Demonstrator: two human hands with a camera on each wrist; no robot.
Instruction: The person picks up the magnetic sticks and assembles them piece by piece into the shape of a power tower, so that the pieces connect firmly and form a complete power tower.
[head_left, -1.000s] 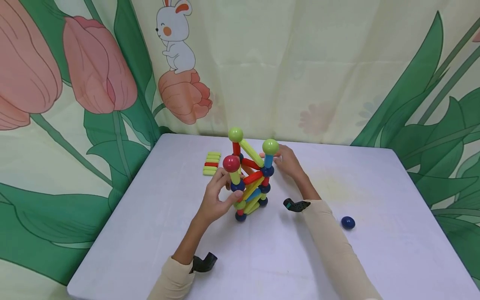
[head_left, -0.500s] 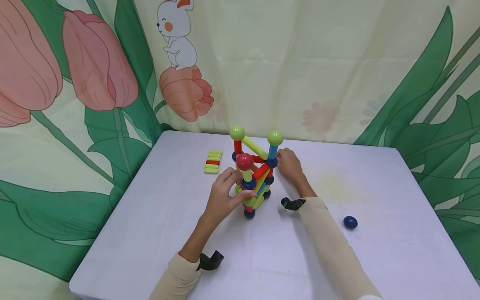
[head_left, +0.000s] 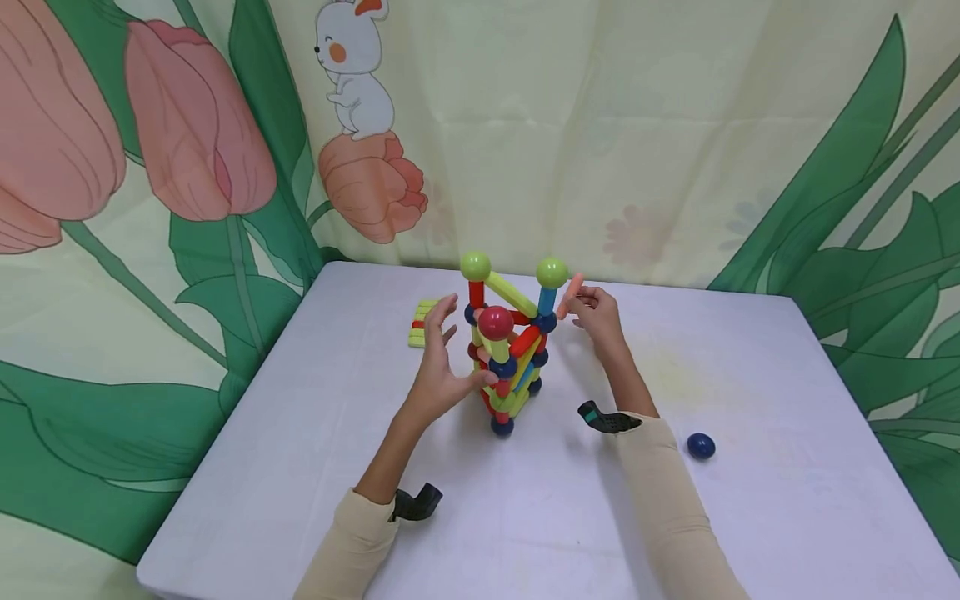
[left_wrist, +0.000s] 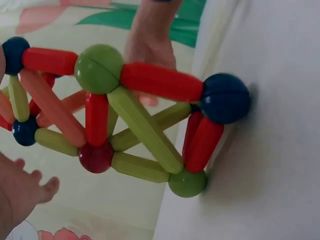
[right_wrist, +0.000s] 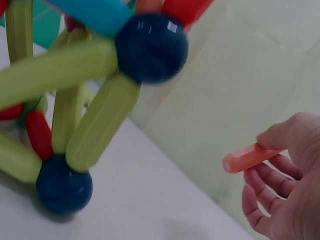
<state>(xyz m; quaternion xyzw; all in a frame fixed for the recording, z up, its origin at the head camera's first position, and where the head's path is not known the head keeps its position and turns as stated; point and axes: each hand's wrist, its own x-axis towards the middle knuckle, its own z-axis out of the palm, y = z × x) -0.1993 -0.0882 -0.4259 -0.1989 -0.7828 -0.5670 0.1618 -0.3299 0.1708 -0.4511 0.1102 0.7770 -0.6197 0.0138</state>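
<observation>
A tall tower of magnetic rods and balls stands on the table, with a red ball (head_left: 496,323) and two green balls (head_left: 551,273) at its top. My left hand (head_left: 441,367) is spread at the tower's left side, its thumb close by a dark blue ball (head_left: 503,367). In the left wrist view its fingers (left_wrist: 47,190) hold nothing. Beyond the tower's right side, my right hand (head_left: 602,321) pinches an orange rod (right_wrist: 247,159) between thumb and fingers. The rod points up at a slant in the head view, next to the tower's upper right corner.
A row of yellow-green rods (head_left: 417,337) with a red one among them lies behind my left hand, partly covered by it. One loose dark blue ball (head_left: 701,446) sits beside my right sleeve. A printed curtain (head_left: 525,150) hangs behind the table's far edge.
The tower has shifted right and turned a little. My left fingers have spread away from it. My right hand went in to the tower's side, then drew back right, tilting the orange rod upward.
</observation>
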